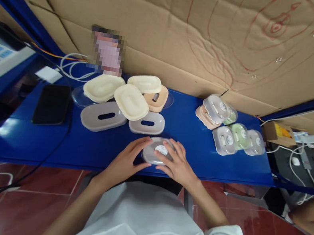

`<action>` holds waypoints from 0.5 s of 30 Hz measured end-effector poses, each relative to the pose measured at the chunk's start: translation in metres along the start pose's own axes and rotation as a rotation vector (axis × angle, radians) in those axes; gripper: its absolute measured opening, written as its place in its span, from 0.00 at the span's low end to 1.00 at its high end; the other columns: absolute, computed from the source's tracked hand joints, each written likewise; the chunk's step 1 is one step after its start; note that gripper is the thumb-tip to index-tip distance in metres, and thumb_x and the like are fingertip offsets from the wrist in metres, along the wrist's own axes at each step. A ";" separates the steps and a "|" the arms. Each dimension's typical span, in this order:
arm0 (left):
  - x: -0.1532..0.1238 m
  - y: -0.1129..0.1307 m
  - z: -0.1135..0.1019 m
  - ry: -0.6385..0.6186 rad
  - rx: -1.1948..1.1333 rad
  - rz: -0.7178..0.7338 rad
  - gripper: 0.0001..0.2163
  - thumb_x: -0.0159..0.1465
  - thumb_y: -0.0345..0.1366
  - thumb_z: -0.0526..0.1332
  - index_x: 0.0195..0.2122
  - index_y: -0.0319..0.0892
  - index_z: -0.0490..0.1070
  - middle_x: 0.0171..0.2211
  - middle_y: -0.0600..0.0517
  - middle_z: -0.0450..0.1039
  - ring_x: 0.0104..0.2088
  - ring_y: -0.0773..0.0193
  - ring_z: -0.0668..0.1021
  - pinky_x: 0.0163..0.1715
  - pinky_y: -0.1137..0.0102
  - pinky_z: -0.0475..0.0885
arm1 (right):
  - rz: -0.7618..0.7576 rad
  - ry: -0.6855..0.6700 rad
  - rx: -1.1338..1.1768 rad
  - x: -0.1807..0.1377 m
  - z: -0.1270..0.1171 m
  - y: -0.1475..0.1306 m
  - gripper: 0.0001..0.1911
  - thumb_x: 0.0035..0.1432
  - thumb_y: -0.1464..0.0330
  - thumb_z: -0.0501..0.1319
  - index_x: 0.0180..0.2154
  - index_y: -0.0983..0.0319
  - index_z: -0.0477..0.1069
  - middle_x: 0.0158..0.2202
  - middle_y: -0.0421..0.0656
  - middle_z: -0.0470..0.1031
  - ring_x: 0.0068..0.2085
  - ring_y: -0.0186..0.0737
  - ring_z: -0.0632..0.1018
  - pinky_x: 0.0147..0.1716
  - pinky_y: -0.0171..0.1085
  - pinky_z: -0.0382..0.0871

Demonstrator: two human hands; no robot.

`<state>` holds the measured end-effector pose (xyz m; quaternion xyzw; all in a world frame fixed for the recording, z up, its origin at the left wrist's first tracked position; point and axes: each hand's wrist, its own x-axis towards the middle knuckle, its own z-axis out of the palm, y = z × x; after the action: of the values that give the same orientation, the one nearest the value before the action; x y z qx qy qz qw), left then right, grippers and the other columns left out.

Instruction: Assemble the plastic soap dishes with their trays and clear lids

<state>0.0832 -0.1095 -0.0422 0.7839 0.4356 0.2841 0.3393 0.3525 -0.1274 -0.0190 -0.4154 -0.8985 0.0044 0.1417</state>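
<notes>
Worktop [185, 130] middle is wide open, back to front. Lid pile [126, 98] clogs the back-left, small boxes [231, 126] crowd the back-right, phone [52, 104] hogs the left end.

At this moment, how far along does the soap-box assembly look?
Done: six closed boxes stacked at the right. In hand: both hands, left hand and right hand, press on a clear-lidded box. Left: loose cream lids and grey slotted trays remain at left.
</notes>
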 end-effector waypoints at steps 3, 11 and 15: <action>-0.001 0.005 0.000 -0.001 0.024 0.034 0.33 0.73 0.43 0.66 0.75 0.55 0.54 0.73 0.45 0.63 0.72 0.50 0.69 0.69 0.54 0.71 | -0.005 0.024 0.067 -0.003 -0.004 0.002 0.31 0.70 0.58 0.67 0.71 0.52 0.67 0.76 0.51 0.59 0.78 0.62 0.54 0.72 0.63 0.63; 0.014 0.005 -0.034 0.432 0.373 0.097 0.30 0.73 0.39 0.64 0.75 0.52 0.58 0.73 0.40 0.63 0.72 0.41 0.68 0.69 0.45 0.67 | 0.374 0.534 -0.044 -0.072 -0.061 0.046 0.38 0.66 0.60 0.71 0.73 0.46 0.62 0.71 0.49 0.69 0.70 0.61 0.71 0.67 0.63 0.70; 0.039 -0.015 -0.052 0.401 0.548 0.119 0.25 0.74 0.39 0.62 0.71 0.44 0.64 0.74 0.36 0.61 0.73 0.35 0.65 0.67 0.40 0.67 | 0.784 0.733 -0.359 -0.101 -0.088 0.135 0.35 0.67 0.49 0.68 0.69 0.58 0.71 0.67 0.57 0.72 0.68 0.65 0.73 0.66 0.64 0.67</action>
<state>0.0556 -0.0545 -0.0165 0.7983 0.5074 0.3243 0.0064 0.5374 -0.1242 0.0232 -0.7101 -0.5555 -0.2406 0.3596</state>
